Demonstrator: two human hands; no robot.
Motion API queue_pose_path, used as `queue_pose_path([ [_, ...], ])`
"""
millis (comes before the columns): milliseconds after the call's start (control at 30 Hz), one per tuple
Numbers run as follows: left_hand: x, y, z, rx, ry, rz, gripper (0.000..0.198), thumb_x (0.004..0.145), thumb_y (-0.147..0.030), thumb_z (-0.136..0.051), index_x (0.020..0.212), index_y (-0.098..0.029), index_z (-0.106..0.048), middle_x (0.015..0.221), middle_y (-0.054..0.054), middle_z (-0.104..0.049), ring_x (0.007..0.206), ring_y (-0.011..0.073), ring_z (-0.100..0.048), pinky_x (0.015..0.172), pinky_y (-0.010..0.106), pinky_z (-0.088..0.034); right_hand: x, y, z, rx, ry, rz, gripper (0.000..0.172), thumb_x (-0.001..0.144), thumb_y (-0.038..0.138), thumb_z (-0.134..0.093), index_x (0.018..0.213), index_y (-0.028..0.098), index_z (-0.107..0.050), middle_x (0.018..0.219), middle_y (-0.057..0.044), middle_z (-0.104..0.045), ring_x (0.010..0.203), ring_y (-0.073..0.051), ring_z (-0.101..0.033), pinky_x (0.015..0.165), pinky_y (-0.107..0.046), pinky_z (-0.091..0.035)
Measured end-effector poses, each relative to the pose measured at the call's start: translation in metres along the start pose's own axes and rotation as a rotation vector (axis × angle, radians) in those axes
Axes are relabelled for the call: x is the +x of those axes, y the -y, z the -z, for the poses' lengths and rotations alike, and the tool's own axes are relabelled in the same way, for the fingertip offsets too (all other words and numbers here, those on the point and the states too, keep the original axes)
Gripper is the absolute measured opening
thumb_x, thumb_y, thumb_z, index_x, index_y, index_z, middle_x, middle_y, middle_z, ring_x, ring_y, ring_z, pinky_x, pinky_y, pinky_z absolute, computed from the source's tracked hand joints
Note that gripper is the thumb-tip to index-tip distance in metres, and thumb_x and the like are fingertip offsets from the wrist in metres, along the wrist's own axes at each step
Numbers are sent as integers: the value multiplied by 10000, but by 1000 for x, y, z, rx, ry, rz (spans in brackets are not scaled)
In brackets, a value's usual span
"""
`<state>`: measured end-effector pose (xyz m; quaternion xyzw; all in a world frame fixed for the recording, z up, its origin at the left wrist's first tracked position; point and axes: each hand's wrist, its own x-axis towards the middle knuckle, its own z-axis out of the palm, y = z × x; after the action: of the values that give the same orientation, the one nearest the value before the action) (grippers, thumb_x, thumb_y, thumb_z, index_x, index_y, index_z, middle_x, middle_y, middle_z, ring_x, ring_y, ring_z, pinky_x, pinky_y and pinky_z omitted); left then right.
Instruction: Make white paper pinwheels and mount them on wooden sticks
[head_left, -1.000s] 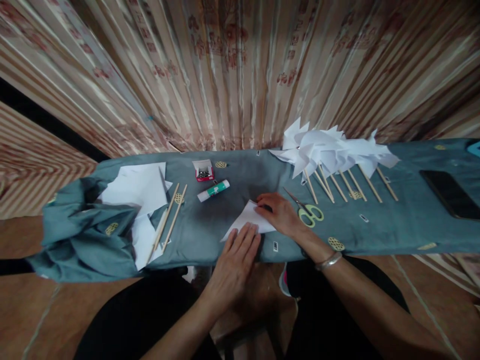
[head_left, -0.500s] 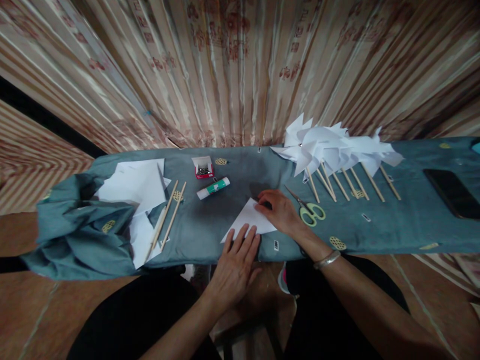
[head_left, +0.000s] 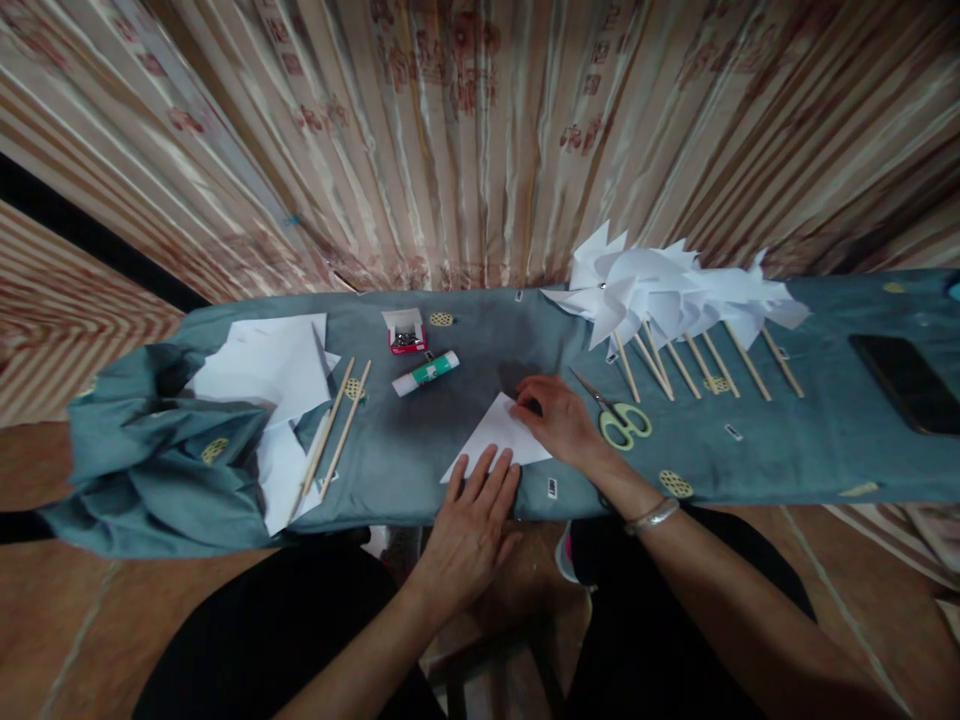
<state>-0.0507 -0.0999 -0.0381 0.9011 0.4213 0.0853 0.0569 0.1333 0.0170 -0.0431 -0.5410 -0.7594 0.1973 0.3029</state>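
A white sheet of paper folded into a triangle (head_left: 491, 430) lies on the grey-green cloth near the front edge. My left hand (head_left: 469, 520) rests on its lower edge, fingers stretched out and flat. At the paper's upper right side, my right hand (head_left: 551, 415) has its thumb and fingers pinched together on the edge. Just right of that hand lie scissors (head_left: 622, 425) with light green handles, blades slightly apart. A glue stick (head_left: 426, 373) with a green label lies up and to the left, beside an open red box (head_left: 406, 335) of small metal pieces.
White paper pinwheels (head_left: 660, 290) on wooden sticks lie in a row at the back right. A black phone (head_left: 904, 380) is at the far right. On the left are white paper sheets (head_left: 270, 365), loose wooden sticks (head_left: 345, 430) and bunched cloth (head_left: 150, 450). A curtain (head_left: 480, 150) hangs behind.
Both hands stay on the folded paper in nearly the same places. The whole view has shifted very slightly; nothing else visibly differs.
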Motion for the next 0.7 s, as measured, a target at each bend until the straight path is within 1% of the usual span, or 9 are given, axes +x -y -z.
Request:
queue_pose_path([
  [167,1,0,0,-10,10,4,633,951,-428,-485,1467,-81,-368,1547,162,-386,1448,338,-319,1166,537,-241,0,2,1,-50,0,24,88,813,173,-641,737,208,-615,945,-69,-685,947,-235,-620,904,-396,-475],
  [267,1,-1,0,-19,15,15,615,955,-421,-478,1461,-85,-381,1546,158,-390,1449,334,-318,1166,536,-245,-2,6,2,-119,0,43,36,842,188,-612,835,185,-647,993,-102,-686,979,-258,-615,916,-415,-475],
  [300,1,-1,0,-17,15,20,605,956,-410,-479,1458,-86,-385,1547,157,-389,1450,334,-316,1167,537,-245,-3,9,3,-153,-2,49,78,854,191,-600,902,169,-657,1025,-119,-684,999,-267,-611,923,-423,-471],
  [367,1,-1,-2,-10,11,30,589,956,-390,-486,1452,-85,-394,1548,156,-388,1451,336,-314,1168,541,-245,-9,13,6,-230,-6,65,215,876,209,-581,1068,136,-645,1118,-153,-671,1056,-288,-598,947,-442,-457],
  [467,1,-1,-5,8,6,33,588,951,-375,-499,1450,-82,-394,1549,157,-385,1453,337,-308,1167,546,-250,-25,19,10,-330,-21,96,425,891,293,-586,1271,105,-557,1299,-197,-598,1181,-334,-542,990,-489,-420],
  [567,1,-1,-7,27,2,27,609,945,-374,-508,1464,-85,-372,1548,161,-387,1458,329,-302,1169,544,-257,-44,22,15,-379,-30,104,583,868,360,-615,1354,64,-487,1411,-238,-509,1264,-369,-478,1036,-523,-372],
  [700,2,-2,-5,35,2,42,597,939,-341,-523,1464,-98,-375,1541,156,-402,1457,316,-309,1173,536,-263,-61,21,15,-381,-31,85,636,838,339,-630,1370,32,-466,1428,-253,-487,1306,-370,-441,1083,-517,-324],
])
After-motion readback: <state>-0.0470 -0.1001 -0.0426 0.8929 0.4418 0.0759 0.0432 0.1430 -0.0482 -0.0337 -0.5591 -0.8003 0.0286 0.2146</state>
